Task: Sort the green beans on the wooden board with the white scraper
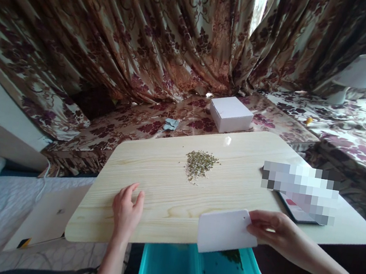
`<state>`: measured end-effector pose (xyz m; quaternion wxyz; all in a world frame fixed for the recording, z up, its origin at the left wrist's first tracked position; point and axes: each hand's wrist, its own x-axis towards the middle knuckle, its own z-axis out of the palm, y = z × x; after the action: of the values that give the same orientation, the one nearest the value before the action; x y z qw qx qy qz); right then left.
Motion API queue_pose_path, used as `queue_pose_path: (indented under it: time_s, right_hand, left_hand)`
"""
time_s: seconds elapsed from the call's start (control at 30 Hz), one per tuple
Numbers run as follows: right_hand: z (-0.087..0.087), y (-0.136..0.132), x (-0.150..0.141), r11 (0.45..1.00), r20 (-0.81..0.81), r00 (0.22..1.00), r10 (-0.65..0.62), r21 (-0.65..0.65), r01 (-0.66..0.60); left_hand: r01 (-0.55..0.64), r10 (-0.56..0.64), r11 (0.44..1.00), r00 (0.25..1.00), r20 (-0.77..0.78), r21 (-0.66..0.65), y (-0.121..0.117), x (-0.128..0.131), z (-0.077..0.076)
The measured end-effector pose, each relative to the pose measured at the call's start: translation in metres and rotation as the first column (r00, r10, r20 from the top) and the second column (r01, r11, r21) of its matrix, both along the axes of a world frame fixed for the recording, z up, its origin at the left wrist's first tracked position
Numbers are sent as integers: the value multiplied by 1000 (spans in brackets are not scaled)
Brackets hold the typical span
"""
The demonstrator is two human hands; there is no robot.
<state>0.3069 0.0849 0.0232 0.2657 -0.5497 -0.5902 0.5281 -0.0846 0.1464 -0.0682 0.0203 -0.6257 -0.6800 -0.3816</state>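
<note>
A flat white rectangular scraper-like card with a small hole near one corner is pinched in my right hand. It hangs over the table's near edge, above a teal two-compartment bin. Dark green leafy bits and scattered specks lie in the bin's right compartment. My left hand rests at the left of the wooden table, thumb and fingers apart, holding nothing. Beyond both hands, a loose pile of small greenish dried bits is spread on the tabletop.
A tablet-like device, partly blurred out, lies at the table's right. Behind the table, a white box and a folded light-blue cloth sit on a floral cover. A white lamp stands far right. A flat pale box lies on the left.
</note>
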Motion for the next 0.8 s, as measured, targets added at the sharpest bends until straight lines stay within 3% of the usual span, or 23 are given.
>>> queue_pose_path:
  time_s: [0.1,0.2,0.27,0.6,0.8]
  right_hand:
    - [-4,8,3,975,7,986,-166,151,163]
    - [-12,27,4,856,-81,912,-402,322,406]
    - [-18,40,0,800,-127,880,-457,374,469]
    - [-24,67,-15,725,-23,829,-559,470,503]
    - [-28,71,-11,735,-14,839,-544,475,484]
  left_hand:
    - [1,-1,1000,1000,-1,2,-1,1,1]
    - [-2,2,1000,1000,-2,6,-1,2,2]
    - [-6,6,1000,1000,-2,7,-1,3,3]
    - [-2,2,1000,1000,-3,6,-2,4,4]
    - [-7,7,1000,1000,2,1,-3,4,3]
